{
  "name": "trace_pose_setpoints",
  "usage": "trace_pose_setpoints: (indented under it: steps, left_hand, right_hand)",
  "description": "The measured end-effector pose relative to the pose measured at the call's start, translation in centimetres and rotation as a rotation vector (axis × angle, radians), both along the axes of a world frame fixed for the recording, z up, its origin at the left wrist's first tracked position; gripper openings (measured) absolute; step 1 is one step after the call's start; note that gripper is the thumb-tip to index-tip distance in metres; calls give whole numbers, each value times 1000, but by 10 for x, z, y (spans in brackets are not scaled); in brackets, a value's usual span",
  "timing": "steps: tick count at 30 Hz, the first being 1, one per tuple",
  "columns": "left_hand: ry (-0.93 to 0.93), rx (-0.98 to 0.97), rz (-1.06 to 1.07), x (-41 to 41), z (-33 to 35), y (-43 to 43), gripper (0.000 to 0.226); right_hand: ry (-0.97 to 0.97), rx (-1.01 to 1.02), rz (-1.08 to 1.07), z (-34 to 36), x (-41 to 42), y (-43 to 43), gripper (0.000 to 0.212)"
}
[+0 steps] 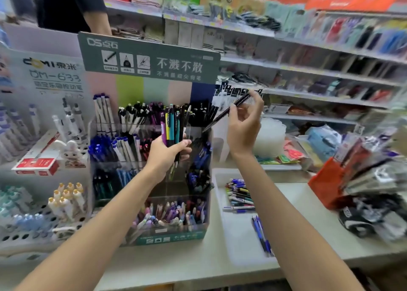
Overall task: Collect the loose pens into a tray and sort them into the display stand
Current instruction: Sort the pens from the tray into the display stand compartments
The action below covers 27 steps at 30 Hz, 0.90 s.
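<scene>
— What did you hold?
— My left hand (pixel 165 156) gripped a bunch (pixel 172 125) against the display stand (pixel 169 239). My right hand (pixel 243 125) pinched a black pen (pixel 220 117) above its top-right compartment. Others lay in the tray (pixel 240 242) beside.
— Advice?
— Tip first, among matching black ones, I reckoned.

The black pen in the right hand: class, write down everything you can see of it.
The black pen is slim and dark, and it looks like plastic. The right hand pinches its upper half between thumb and fingertips. The pen slants, with its upper end up and to the right. Its tip points down and left, close to the top right corner of the display stand. Whether the tip touches the stand cannot be told. Finer detail is blurred.
</scene>
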<state>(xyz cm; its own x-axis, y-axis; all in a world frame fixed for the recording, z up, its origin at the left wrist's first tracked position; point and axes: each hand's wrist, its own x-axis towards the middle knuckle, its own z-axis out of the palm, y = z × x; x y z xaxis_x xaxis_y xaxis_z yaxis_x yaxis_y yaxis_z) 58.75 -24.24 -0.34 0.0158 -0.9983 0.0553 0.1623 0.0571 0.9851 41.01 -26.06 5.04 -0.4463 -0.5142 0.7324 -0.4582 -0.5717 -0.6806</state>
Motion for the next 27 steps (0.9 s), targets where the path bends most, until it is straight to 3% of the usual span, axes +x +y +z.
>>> trace_pose_setpoints:
  steps: [4, 8, 13, 16, 18, 22, 24, 27]
  left_hand:
    - [9, 2, -36, -6, 1, -8, 13]
    - [11, 3, -71, -9, 0, -14, 24]
    - [9, 5, -61, -8, -2, -19, 28]
    - [13, 6, -58, -7, -3, -20, 26]
    - [24, 8, -61, -8, -3, -20, 24]
    - [38, 9, -107, -14, -4, -14, 24]
    - [37, -2, -143, -15, -5, -9, 26]
    - [28, 15, -152, -9, -9, -5, 27]
  right_hand:
    - [109, -96, -48, 8, -7, -20, 45]
    - [342, 38, -14, -10, -3, -37, 49]
    - [565, 162, -30, -35, -4, -48, 23]
    - [513, 92, -102, -35, -2, -43, 29]
    - [407, 73, -29, -30, 2, -34, 30]
    - [298, 272, 249, -34, 18, -15, 48]
    - [279, 343, 294, -42, 25, -10, 58]
    - [201, 359, 294, -47, 30, -6, 57]
